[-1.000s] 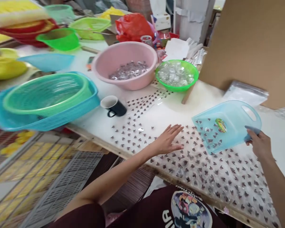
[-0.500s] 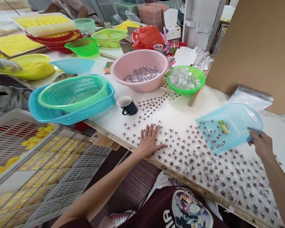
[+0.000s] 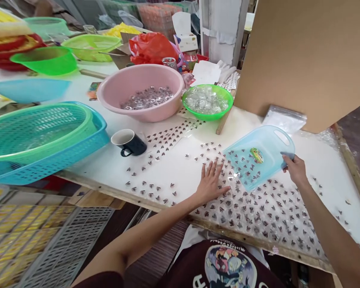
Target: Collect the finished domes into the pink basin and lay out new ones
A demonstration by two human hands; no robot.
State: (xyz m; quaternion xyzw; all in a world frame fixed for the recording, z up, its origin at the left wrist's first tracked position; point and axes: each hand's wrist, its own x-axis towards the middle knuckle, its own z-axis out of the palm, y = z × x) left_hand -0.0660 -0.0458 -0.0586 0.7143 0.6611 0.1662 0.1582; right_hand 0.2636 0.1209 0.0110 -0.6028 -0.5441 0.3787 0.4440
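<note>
My left hand [image 3: 210, 183] lies flat and open on the white table [image 3: 318, 160], fingers spread over several small clear pieces with dark marks [image 3: 258, 208]. My right hand [image 3: 294, 168] grips the near edge of a translucent blue plastic scoop tray [image 3: 259, 154] with a handle slot, tilted down onto the pieces. The tray's lower edge sits just right of my left hand. More of the small pieces [image 3: 156, 146] are scattered toward the left.
A dark mug [image 3: 129, 143] stands left of my left hand. Behind are a pink basin [image 3: 141, 96] and a green bowl [image 3: 207, 101] of clear pieces. Stacked green and blue baskets [image 3: 45, 140] sit at left, a cardboard sheet [image 3: 306, 56] at back right.
My left hand has swept right across the table, pushing pieces toward the tray. The tray has dropped lower onto the pieces. The camera view has shifted.
</note>
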